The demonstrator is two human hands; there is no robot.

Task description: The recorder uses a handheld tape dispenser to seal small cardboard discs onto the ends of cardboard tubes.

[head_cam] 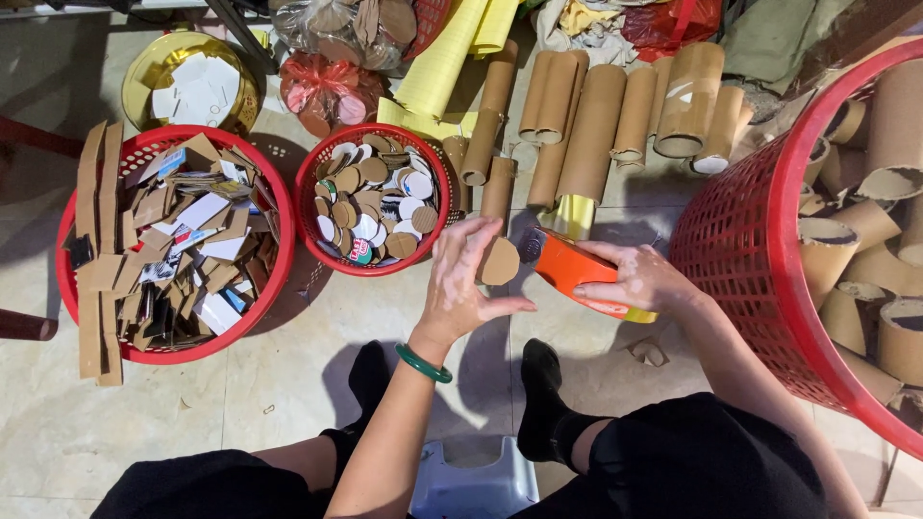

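My left hand (463, 281), with a green bangle on the wrist, holds a round brown cardboard disc (499, 261) by its edge. Just to its right, my right hand (642, 279) grips an orange tape dispenser (573, 271) with a yellow roll end. The dispenser's front end sits close beside the disc. Both hands hover above the tiled floor, in front of the small red basket of discs (373, 200).
A larger red basket (67, 279) at left holds cardboard strips and scraps. A big red basket (745, 250) at right is filled with cardboard tubes. Several loose tubes (586, 130) and yellow sheets lie at the back. My black-socked feet and a pale plastic stool (471, 481) are below.
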